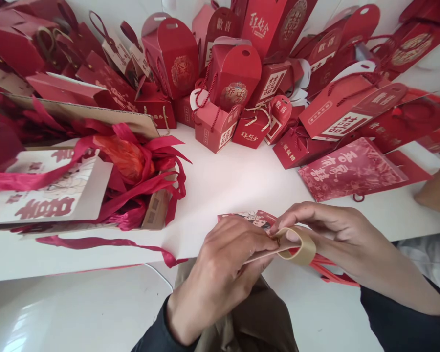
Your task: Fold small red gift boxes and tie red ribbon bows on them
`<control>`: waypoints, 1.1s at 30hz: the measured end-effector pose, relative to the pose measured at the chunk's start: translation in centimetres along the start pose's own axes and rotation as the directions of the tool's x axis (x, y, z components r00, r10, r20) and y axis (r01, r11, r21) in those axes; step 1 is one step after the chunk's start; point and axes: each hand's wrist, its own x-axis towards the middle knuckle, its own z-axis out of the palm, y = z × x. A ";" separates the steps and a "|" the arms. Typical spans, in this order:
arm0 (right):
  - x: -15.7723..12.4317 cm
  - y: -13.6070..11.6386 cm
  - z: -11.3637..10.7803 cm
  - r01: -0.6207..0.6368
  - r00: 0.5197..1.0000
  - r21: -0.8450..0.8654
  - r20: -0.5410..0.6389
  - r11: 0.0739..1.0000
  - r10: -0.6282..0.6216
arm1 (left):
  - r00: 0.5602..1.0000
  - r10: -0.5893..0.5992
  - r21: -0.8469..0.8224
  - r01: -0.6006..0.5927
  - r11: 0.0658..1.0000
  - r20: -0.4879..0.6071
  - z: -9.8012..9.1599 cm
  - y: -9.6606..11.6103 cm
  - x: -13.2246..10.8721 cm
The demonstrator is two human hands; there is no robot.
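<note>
Two hands work close together at the tabletop's (205,186) front edge: the left hand (223,264) is clamped on a thin card (266,253), digits above and below, while the right hand's (315,220) fingertips sit right at the base of a gold ribbon loop (308,246); how firmly they pinch it, one can't tell. The card is held tilted, with a printed panel (254,217) showing just past the left knuckles, and whether the two are one piece stays hidden. Now the danger: the loop could twist or slip if those fingertips ease off, and too hard a squeeze might crease the card. Red strips (324,268) beneath the right wrist could snag and tug everything askew. Over left, a loose pink ribbon (106,243) beside the open carton (156,212) might catch a passing sleeve (165,327).
</note>
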 end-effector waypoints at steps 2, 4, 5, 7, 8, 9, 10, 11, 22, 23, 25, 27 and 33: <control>0.2 -0.1 0.2 0.000 1.000 0.011 -0.012 1.000 0.000 | 1.000 0.007 -0.001 -0.007 1.000 0.005 0.0 -0.1 0.0; 0.3 -0.2 0.3 -0.008 1.000 0.017 -0.025 1.000 0.009 | 1.000 0.010 -0.004 -0.010 1.000 0.007 -0.1 -0.1 0.0; 0.3 -0.2 0.3 -0.011 0.999 0.019 -0.030 1.000 0.011 | 1.000 0.010 -0.006 -0.010 1.000 0.008 -0.1 -0.1 0.0; 0.3 -0.2 0.3 -0.012 0.999 0.016 -0.039 1.000 0.012 | 1.000 0.002 -0.005 -0.002 1.000 0.002 0.0 -0.1 0.0; 0.3 -0.2 0.3 -0.007 0.999 0.018 -0.044 1.000 0.008 | 1.000 -0.004 -0.001 0.004 1.000 -0.001 0.0 -0.1 0.0; 0.3 -0.2 0.3 -0.002 0.999 0.021 -0.048 1.000 0.003 | 1.000 -0.009 0.002 0.009 1.000 -0.004 0.1 -0.1 0.0; 0.2 -0.2 0.2 0.002 0.999 0.027 -0.049 1.000 -0.001 | 1.000 -0.013 0.004 0.013 1.000 -0.005 0.1 -0.1 0.0; 0.1 -0.2 0.2 0.007 0.999 0.038 -0.051 0.999 -0.005 | 1.000 -0.017 0.006 0.017 1.000 -0.006 0.1 -0.2 0.0; -0.1 -0.6 0.6 0.001 0.993 0.069 -0.117 0.998 0.007 | 1.000 -0.018 -0.005 0.018 1.000 -0.005 0.0 -0.2 0.4; 0.0 -0.5 0.5 0.018 0.993 0.066 -0.115 0.998 -0.010 | 1.000 -0.023 -0.007 0.023 1.000 -0.009 0.0 -0.2 0.4; -0.1 -0.4 0.4 0.044 0.993 0.063 -0.113 0.997 -0.037 | 0.999 -0.030 -0.008 0.030 1.000 -0.019 0.0 -0.2 0.4; -0.2 -0.3 0.3 0.062 0.994 0.054 -0.095 0.997 -0.057 | 0.999 -0.031 -0.004 0.031 1.000 -0.032 -0.1 -0.1 0.4; -0.6 -0.4 0.3 0.056 0.994 -0.008 -0.091 0.998 -0.057 | 0.999 -0.019 0.025 0.020 0.999 -0.043 0.1 0.0 0.3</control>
